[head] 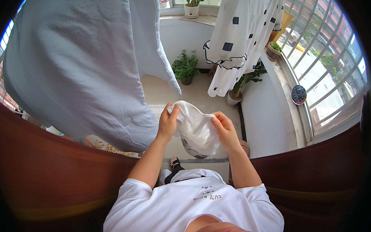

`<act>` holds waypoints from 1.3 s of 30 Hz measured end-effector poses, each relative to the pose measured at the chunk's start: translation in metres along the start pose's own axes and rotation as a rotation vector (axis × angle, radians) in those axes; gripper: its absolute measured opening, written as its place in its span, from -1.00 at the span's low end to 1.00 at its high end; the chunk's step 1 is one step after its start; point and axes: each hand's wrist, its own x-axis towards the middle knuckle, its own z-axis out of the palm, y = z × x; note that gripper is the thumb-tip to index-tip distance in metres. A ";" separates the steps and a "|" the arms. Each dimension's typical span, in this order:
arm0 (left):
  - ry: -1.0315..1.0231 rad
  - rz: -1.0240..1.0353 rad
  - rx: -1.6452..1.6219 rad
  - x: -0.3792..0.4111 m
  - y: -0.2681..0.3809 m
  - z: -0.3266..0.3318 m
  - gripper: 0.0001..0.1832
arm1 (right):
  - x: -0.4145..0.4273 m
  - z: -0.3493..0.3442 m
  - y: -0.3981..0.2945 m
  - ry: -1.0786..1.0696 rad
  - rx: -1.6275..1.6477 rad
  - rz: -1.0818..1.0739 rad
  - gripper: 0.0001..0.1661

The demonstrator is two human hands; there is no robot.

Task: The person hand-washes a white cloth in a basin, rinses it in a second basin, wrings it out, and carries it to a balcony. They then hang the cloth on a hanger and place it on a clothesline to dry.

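A white cloth garment (pixel 197 125) with a dark print near its lower end hangs between my two hands in front of my body. My left hand (pixel 169 121) pinches its upper edge at one side, thumb on top. At the other side my right hand (pixel 224 128) grips the same edge, fingers curled behind it. The cloth sags loosely between them, and its lower part droops toward the floor. Close by my left hand hangs a large pale grey-blue quilt (pixel 83 66).
White curtains with dark squares (pixel 237 35) hang ahead. A leafy potted plant (pixel 186 67) and a white-potted plant (pixel 234 97) stand on the floor. A round dial gauge (pixel 298 94) sits by the barred window at right. Brown wooden panels (pixel 309 169) flank me.
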 end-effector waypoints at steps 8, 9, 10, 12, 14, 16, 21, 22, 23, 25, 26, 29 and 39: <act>-0.413 -0.082 0.070 0.046 0.016 -0.003 -0.75 | 0.061 0.029 0.018 0.064 -0.179 -0.057 -0.77; -0.440 -0.081 0.010 0.049 0.017 -0.004 -0.71 | 0.069 0.034 0.023 0.084 -0.208 -0.067 -0.78; -0.489 -0.148 0.015 0.052 0.018 -0.008 -0.70 | 0.075 0.040 0.021 0.111 -0.215 -0.084 -0.79; -0.584 -0.269 0.033 0.059 0.019 -0.017 -0.67 | 0.083 0.046 0.020 0.159 -0.241 -0.081 -0.79; -0.695 -0.226 0.107 0.069 -0.002 -0.029 -0.67 | 0.091 0.048 0.024 0.187 -0.269 -0.081 -0.80; -0.739 -0.168 0.211 0.076 0.001 -0.026 -0.71 | 0.096 0.045 0.031 0.217 -0.304 -0.068 -0.79; -0.468 -0.061 0.022 0.089 0.001 -0.027 -0.80 | 0.096 0.073 -0.010 0.239 -0.983 -0.475 -0.65; -0.459 -0.012 -0.022 0.086 0.012 -0.020 -0.80 | 0.096 0.076 -0.020 0.231 -0.966 -0.544 -0.64; -0.449 0.036 -0.066 0.086 0.018 -0.014 -0.81 | 0.095 0.076 -0.032 0.222 -0.949 -0.613 -0.64; -0.503 0.163 -0.049 0.091 0.029 -0.009 -0.77 | 0.092 0.079 -0.063 0.160 -0.869 -0.760 -0.59; -0.501 0.185 -0.079 0.091 0.044 -0.002 -0.78 | 0.091 0.079 -0.078 0.142 -0.850 -0.834 -0.58; -0.432 0.247 -0.147 0.089 0.093 0.024 -0.84 | 0.088 0.076 -0.122 0.109 -0.817 -1.030 -0.55; -0.623 0.544 -0.075 0.095 0.198 0.097 -0.83 | 0.099 0.035 -0.214 0.320 -0.856 -1.269 -0.70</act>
